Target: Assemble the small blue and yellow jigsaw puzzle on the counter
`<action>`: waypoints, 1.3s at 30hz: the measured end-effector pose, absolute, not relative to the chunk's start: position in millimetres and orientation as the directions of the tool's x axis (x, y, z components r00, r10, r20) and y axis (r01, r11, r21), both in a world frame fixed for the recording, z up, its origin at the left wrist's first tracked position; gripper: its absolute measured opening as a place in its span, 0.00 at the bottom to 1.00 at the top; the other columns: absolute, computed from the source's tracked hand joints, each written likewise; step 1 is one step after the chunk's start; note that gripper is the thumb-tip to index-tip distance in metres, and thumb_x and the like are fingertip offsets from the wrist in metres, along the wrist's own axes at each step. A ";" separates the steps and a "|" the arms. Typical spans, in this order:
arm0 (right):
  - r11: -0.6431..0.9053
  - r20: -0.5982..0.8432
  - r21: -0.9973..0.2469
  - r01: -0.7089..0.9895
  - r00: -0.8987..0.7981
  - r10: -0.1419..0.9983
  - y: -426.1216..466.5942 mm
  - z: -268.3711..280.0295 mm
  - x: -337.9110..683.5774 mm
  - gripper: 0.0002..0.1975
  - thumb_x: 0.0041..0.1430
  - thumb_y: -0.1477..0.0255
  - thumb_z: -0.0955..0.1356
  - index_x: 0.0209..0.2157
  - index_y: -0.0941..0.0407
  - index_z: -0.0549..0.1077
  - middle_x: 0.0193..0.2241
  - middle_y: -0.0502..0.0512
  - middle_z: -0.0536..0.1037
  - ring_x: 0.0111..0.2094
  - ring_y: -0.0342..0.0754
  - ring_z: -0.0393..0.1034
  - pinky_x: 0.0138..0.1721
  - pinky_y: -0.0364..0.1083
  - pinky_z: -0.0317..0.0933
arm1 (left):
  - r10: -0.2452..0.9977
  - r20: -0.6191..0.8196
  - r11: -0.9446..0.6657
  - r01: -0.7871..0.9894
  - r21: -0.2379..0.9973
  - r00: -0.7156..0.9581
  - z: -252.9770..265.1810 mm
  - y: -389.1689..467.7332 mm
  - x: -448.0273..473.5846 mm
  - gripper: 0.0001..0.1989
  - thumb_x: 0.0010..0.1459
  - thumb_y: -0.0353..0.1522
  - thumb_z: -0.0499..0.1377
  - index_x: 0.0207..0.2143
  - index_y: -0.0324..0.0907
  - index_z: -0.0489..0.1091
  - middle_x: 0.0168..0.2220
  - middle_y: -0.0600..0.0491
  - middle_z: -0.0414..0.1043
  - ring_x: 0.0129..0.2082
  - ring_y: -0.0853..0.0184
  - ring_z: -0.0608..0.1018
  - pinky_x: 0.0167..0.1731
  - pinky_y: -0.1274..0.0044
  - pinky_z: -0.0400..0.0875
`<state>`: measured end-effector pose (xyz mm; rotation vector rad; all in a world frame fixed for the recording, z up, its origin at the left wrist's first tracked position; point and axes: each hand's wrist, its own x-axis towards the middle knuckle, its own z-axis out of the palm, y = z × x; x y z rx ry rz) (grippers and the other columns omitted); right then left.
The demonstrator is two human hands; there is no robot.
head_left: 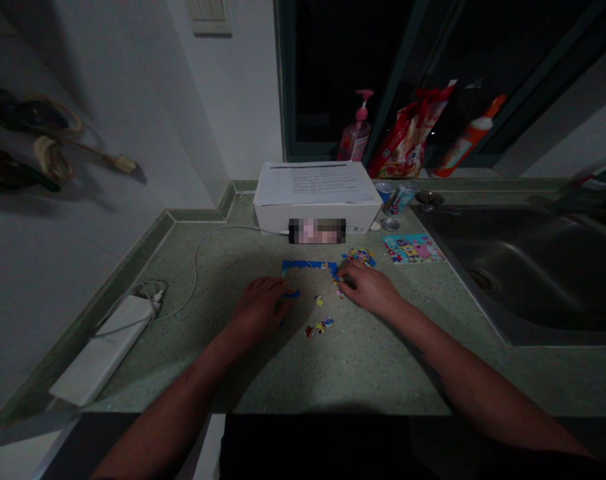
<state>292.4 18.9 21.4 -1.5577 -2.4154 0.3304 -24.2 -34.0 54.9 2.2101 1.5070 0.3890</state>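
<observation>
Blue-edged jigsaw puzzle pieces (307, 265) lie joined on the counter as a partial frame, with a top strip and two short sides. My left hand (263, 307) rests at the left side, fingertips on the edge pieces and thumb apart. At the right side is my right hand (367, 285), its fingertips touching the edge and a gap showing between thumb and fingers. A loose yellowish piece (319, 301) lies inside the frame. Nearer me, several pieces (320, 327) form a small row. A heap of loose pieces (360, 256) sits behind my right hand.
A white box (317, 187) stands behind, a cabled phone (317, 231) leaning against it. A colourful picture card (413, 249) lies beside the steel sink (543, 267). Cans (401, 199) stand near the box. A white power strip (105, 350) lies at left.
</observation>
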 end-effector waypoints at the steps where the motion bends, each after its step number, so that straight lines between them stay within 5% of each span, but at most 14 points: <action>1: 0.390 0.058 -0.311 0.866 -0.393 0.918 18.2 24.5 291.1 0.10 0.73 0.70 0.70 0.51 0.51 0.82 0.54 0.59 0.84 0.52 0.55 0.81 0.49 0.49 0.73 | 0.927 -0.024 -0.318 0.820 0.477 0.374 56.0 -34.4 -23.8 0.17 0.69 0.31 0.62 0.57 0.51 0.82 0.62 0.44 0.80 0.65 0.45 0.77 0.71 0.51 0.67; 7: 0.349 -0.038 -0.286 0.892 -0.375 0.926 16.2 35.3 286.9 0.11 0.75 0.71 0.69 0.54 0.52 0.81 0.57 0.59 0.83 0.56 0.55 0.80 0.54 0.49 0.73 | 0.916 -0.045 -0.348 0.845 0.407 0.399 55.0 -34.8 -24.1 0.17 0.72 0.33 0.60 0.60 0.50 0.79 0.65 0.45 0.79 0.67 0.46 0.77 0.71 0.51 0.68; 25: 0.388 0.014 -0.273 0.880 -0.400 0.916 15.0 29.1 289.5 0.16 0.78 0.69 0.65 0.56 0.50 0.83 0.57 0.61 0.82 0.54 0.56 0.80 0.48 0.49 0.70 | 0.912 -0.019 -0.364 0.831 0.421 0.409 48.4 -33.7 -26.2 0.17 0.71 0.32 0.61 0.59 0.52 0.79 0.64 0.45 0.79 0.66 0.48 0.77 0.71 0.51 0.69; 39: 0.361 -0.097 -0.176 0.916 -0.381 0.919 11.5 46.2 280.1 0.18 0.81 0.65 0.63 0.60 0.50 0.82 0.58 0.62 0.81 0.54 0.56 0.80 0.49 0.49 0.72 | 0.910 0.041 -0.394 0.832 0.392 0.412 46.8 -35.3 -25.1 0.17 0.70 0.31 0.62 0.58 0.53 0.80 0.61 0.47 0.82 0.63 0.48 0.80 0.69 0.52 0.74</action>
